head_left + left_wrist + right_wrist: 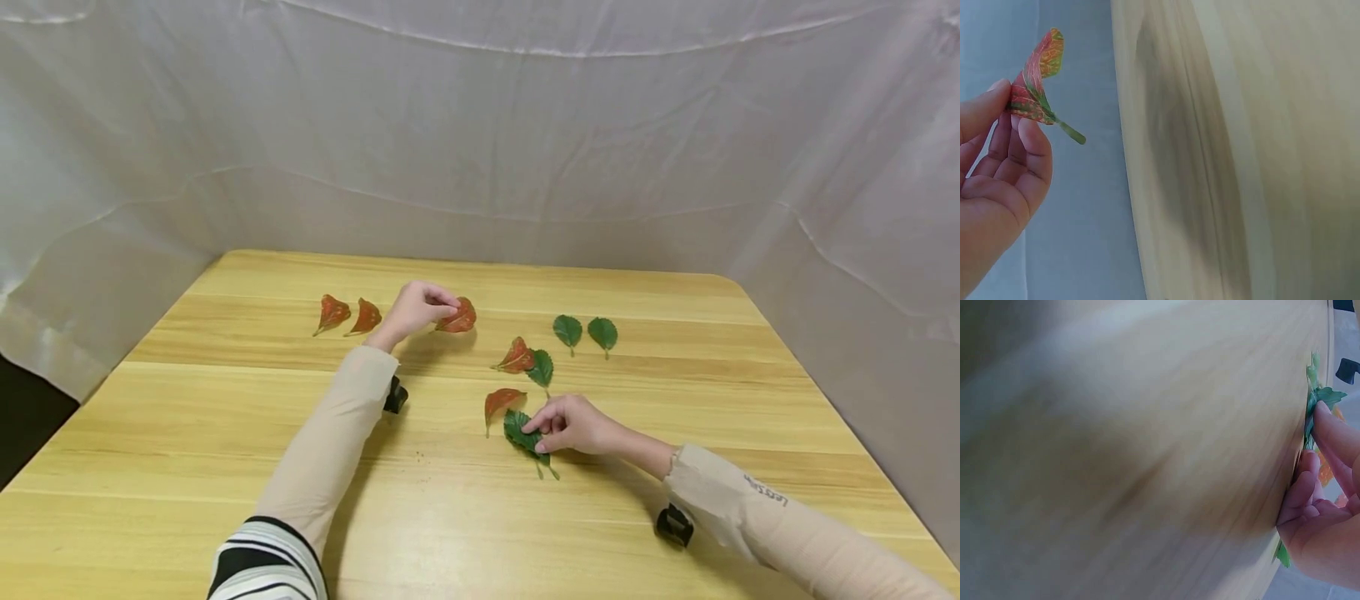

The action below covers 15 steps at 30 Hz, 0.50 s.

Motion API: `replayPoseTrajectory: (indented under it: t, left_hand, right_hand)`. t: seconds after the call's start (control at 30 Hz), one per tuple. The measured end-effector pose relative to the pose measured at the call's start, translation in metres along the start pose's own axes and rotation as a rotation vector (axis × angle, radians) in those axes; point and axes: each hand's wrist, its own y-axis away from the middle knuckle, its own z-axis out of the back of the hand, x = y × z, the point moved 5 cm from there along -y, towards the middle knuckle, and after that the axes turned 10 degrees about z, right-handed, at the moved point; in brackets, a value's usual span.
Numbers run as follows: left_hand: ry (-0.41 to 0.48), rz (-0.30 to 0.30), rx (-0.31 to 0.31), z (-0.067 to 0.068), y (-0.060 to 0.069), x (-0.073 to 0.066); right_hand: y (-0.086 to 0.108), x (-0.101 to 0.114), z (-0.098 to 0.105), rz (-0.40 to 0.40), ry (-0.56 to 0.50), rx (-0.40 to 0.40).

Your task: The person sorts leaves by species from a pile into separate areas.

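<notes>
Pinching a raised red leaf (462, 317) to the right of the flat red pair (366, 316), my left hand (420, 308) lies nearer that pair than my right hand (579, 425), which pinches a green leaf (517, 428) farther right.

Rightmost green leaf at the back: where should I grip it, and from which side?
I'd pinch the rightmost green leaf by its stem, coming from the near side and slightly right. The slim stem sticks out on that side, away from the broad blade, while the neighbouring green leaf lies close on the left.
</notes>
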Motion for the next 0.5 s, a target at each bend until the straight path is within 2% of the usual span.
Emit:
replayPoseTrajectory:
  t: [0.23, 0.5]
  left_hand:
    - [-0.015, 0.048, -0.047, 0.016, 0.0, 0.014]
    - [-0.02, 0.108, -0.066, 0.03, 0.0, 0.028]
  right_hand:
    - [0.0, 0.001, 0.0, 0.004, 0.0, 0.001]
    - [0.001, 0.001, 0.0, 0.006, -0.003, -0.003]
